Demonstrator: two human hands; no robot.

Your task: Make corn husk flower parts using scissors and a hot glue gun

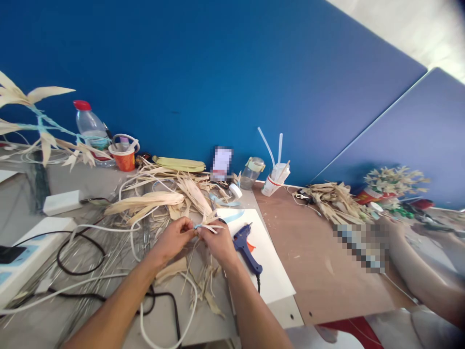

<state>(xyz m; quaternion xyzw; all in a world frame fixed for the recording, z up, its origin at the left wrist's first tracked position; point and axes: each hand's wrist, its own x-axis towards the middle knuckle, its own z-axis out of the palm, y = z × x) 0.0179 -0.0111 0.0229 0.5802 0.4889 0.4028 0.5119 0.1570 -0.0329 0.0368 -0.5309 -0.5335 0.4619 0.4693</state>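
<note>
My left hand [173, 242] and my right hand [219, 244] meet over the table, each with its fingers pinched. Between them is a small corn husk flower [213, 227], with pale pointed strips and a bit of light blue tape at its base. Part of it is hidden by my fingers. A blue hot glue gun [247, 248] lies on white paper [274, 271] just right of my right hand. Dry corn husks [145, 206] are heaped beyond my left hand, and a light blue ribbon [234, 216] rests at the paper's far edge.
White and black cables [105, 275] loop across the left, near a power strip [34, 257] and thin wires. A bottle [90, 127], red cup [125, 157], phone [222, 162], jar [251, 174] and white cup [272, 183] line the blue partition. A co-worker's arm [417, 271] is at right.
</note>
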